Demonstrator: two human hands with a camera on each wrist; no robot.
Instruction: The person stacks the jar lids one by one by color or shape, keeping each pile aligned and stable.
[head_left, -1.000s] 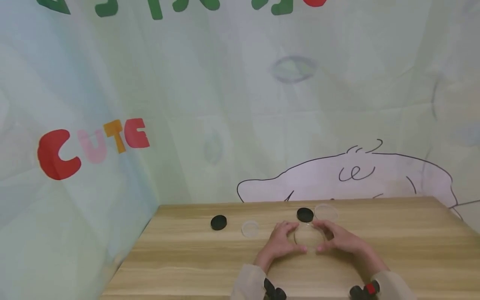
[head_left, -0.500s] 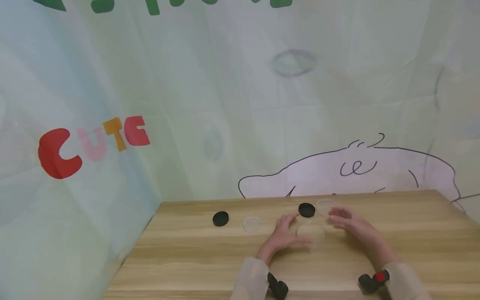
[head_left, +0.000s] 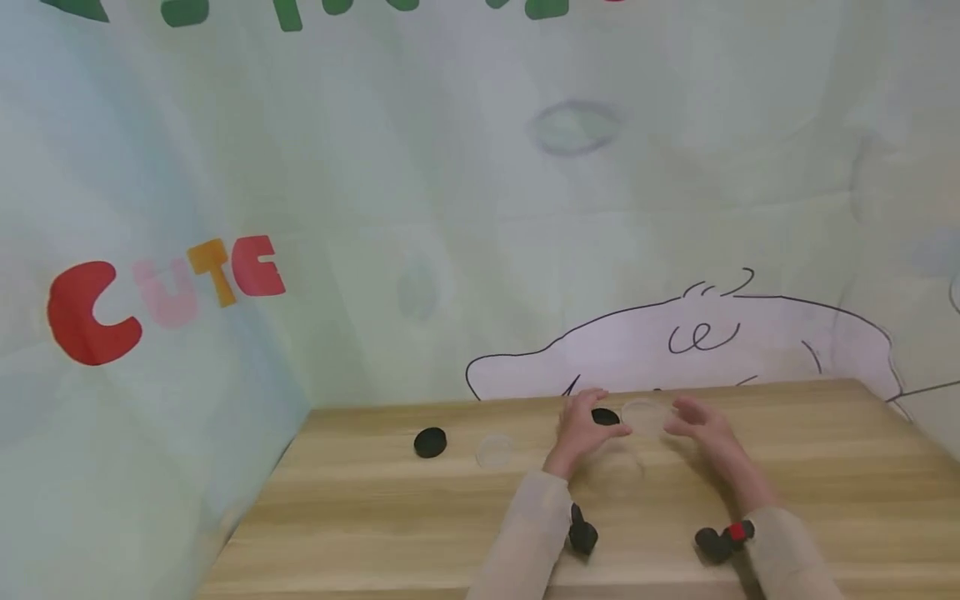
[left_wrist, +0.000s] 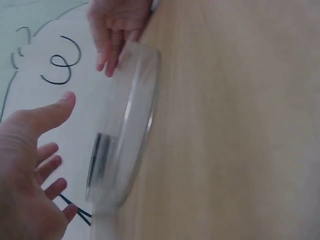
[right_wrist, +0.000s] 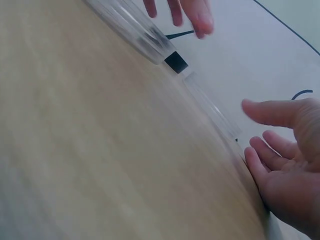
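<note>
In the lower right part of the head view, two hands are above a wooden surface (head_left: 360, 533), facing each other. The left hand (head_left: 585, 431) has its fingers and thumb spread well apart, in a loose curve; it has hold of nothing. Its thumb side partly covers a small black disc (head_left: 605, 417), which lies near the far edge of the surface. The right hand (head_left: 703, 429) is also loosely curved, with its thumb well away from its fingers, and it grips nothing. Just beside it, between the two hands, there is a clear round dish (head_left: 643, 417); whether the fingertips touch it, I cannot tell. Nearer to the person, below the gap between the hands, lies a larger clear dish (head_left: 618, 467), which is faint in the head view; the left wrist view shows it from the side, with the left hand apart from it. To the left of the hands, a clear ring-like piece (head_left: 495, 451) lies near another black disc (head_left: 431, 442). Both arms wear pale sleeves (head_left: 525, 533) and small black devices. Behind the surface hangs a pale cloth (head_left: 390, 167), with the coloured letters "CUTE" at the middle left and a line drawing (head_left: 750, 342) at the right.
</note>
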